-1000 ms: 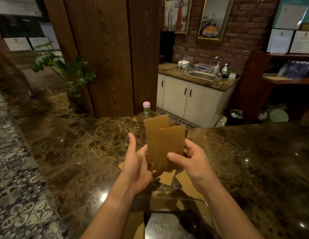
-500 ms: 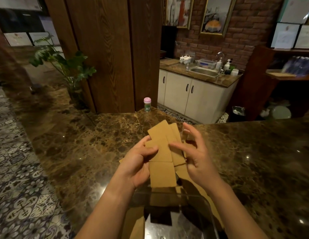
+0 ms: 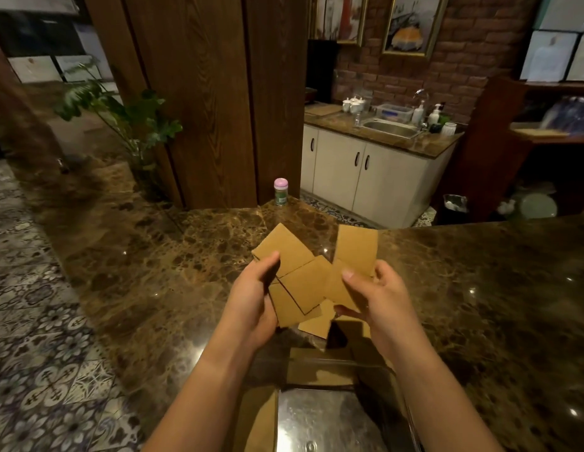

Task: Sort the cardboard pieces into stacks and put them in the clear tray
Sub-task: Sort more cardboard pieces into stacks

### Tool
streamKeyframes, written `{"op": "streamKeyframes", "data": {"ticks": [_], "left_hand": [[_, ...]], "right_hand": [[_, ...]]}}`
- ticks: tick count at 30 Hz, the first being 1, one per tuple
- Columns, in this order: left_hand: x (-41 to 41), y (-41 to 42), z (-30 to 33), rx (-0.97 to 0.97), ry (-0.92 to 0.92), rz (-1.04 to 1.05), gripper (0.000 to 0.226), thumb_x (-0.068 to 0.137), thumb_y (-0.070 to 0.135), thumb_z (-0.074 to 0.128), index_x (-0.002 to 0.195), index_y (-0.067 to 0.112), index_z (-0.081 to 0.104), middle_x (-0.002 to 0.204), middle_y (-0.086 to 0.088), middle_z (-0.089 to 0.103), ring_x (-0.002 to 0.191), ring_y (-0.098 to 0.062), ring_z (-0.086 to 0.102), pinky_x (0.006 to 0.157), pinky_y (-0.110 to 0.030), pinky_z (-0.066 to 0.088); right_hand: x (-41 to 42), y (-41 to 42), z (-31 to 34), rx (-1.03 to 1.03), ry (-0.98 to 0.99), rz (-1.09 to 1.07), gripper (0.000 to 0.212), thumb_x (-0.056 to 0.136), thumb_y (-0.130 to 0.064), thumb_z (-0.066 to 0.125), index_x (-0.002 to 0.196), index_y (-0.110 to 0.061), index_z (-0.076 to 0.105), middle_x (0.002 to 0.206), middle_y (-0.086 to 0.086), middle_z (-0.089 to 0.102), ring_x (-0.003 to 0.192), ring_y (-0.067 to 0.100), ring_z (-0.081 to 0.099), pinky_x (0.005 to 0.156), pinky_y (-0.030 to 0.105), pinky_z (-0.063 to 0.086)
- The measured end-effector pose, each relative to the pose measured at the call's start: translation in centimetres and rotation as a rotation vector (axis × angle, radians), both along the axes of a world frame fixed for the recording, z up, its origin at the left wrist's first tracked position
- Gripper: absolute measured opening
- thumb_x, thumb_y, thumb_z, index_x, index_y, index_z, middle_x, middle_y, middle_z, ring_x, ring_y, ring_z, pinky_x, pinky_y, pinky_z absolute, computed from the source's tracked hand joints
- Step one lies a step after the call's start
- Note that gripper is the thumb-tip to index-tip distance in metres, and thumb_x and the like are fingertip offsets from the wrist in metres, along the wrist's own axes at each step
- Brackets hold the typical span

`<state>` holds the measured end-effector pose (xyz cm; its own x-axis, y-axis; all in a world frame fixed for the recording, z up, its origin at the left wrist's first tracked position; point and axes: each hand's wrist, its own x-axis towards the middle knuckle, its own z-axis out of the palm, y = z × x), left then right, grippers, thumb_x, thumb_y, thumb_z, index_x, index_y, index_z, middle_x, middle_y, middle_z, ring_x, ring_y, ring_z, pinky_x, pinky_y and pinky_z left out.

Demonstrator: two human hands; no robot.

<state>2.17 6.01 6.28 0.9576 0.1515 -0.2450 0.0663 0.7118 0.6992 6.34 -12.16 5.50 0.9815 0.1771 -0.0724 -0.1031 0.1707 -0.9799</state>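
Both bare forearms reaching forward over the dark brown marble counter (image 3: 153,272). Left hand (image 3: 251,305) raised above it, thumb pinching fanned tan cardboard pieces (image 3: 303,282). Right hand (image 3: 378,298) just beside, fingers curled, thumb pressed on a tan cardboard rectangle (image 3: 355,252).

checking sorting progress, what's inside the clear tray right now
Inside the clear tray, a cardboard stack lies at its left side. The part nearest the person runs out of frame, so a full count is not possible.
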Motion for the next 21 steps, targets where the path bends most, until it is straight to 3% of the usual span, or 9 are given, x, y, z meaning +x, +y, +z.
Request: {"op": "streamKeyframes", "data": {"ticks": [2,6,8,10,13,16,19,21], "left_hand": [[-0.1,0.2,-0.1,0.025,-0.015,0.008,0.03,0.092,0.017,0.06,0.122,0.013,0.061,0.096,-0.011,0.077,0.083,-0.025,0.075,0.059,-0.038,0.059],[0.0,-0.5,-0.1,0.005,-0.031,-0.001,0.035,0.091,0.007,0.059,0.126,0.012,0.056,0.1,-0.014,0.076,0.09,-0.029,0.074,0.065,-0.044,0.06],[0.1,-0.6,0.0,-0.022,-0.021,-0.003,0.041,0.09,0.009,0.061,0.13,0.009,0.053,0.108,-0.019,0.073,0.095,-0.032,0.073,0.07,-0.047,0.06],[0.1,-0.4,0.0,-0.103,0.016,-0.051,0.05,0.087,0.027,0.061,0.133,0.009,0.054,0.12,-0.023,0.068,0.101,-0.035,0.07,0.073,-0.049,0.06],[0.2,0.3,-0.3,-0.173,0.035,-0.154,0.065,0.088,0.062,0.046,0.13,0.014,0.06,0.123,-0.024,0.067,0.107,-0.039,0.068,0.072,-0.048,0.062],[0.4,0.7,-0.8,-0.197,-0.013,-0.154,0.078,0.082,0.076,0.039,0.13,0.018,0.06,0.128,-0.023,0.064,0.113,-0.038,0.065,0.088,-0.049,0.054],[0.3,0.3,-1.0,-0.161,-0.038,-0.174,0.079,0.076,0.072,0.052,0.133,0.018,0.059,0.132,-0.023,0.062,0.116,-0.04,0.063,0.092,-0.055,0.054],[0.4,-0.3,-1.1,-0.09,-0.032,-0.141,0.055,0.083,0.05,0.063,0.127,0.016,0.065,0.129,-0.022,0.064,0.111,-0.039,0.066,0.084,-0.052,0.057]], "right_hand": [[0.2,-0.4,0.0,0.046,0.027,0.043,0.025,0.092,-0.015,0.068,0.113,-0.027,0.063,0.096,-0.005,0.078,0.082,0.016,0.075,0.057,0.029,0.059],[-0.1,0.0,-0.2,-0.053,0.062,0.173,0.024,0.092,-0.022,0.069,0.113,-0.031,0.067,0.103,-0.006,0.078,0.088,0.015,0.075,0.062,0.029,0.059],[0.1,0.1,-0.3,-0.027,0.061,0.105,0.023,0.092,-0.018,0.068,0.114,-0.027,0.067,0.102,-0.003,0.078,0.089,0.017,0.075,0.063,0.031,0.06],[0.4,-0.2,-0.1,0.019,0.053,-0.004,0.022,0.093,-0.014,0.067,0.113,-0.022,0.067,0.099,-0.001,0.079,0.087,0.02,0.076,0.064,0.037,0.062],[0.5,-0.8,0.3,0.032,0.018,-0.035,0.02,0.094,-0.015,0.064,0.11,-0.026,0.068,0.1,-0.003,0.079,0.087,0.019,0.076,0.07,0.044,0.063],[0.3,-1.0,0.9,0.052,0.005,-0.02,0.021,0.095,-0.013,0.063,0.111,-0.026,0.068,0.101,-0.003,0.079,0.088,0.018,0.076,0.065,0.039,0.062],[-0.3,-0.3,1.2,0.097,0.062,-0.005,0.023,0.092,-0.009,0.065,0.113,-0.021,0.066,0.099,0.0,0.079,0.086,0.02,0.076,0.057,0.029,0.059],[-1.1,0.5,1.0,0.09,0.111,0.093,0.025,0.091,-0.007,0.066,0.115,-0.016,0.065,0.096,0.004,0.079,0.08,0.022,0.077,0.052,0.028,0.058]]}}
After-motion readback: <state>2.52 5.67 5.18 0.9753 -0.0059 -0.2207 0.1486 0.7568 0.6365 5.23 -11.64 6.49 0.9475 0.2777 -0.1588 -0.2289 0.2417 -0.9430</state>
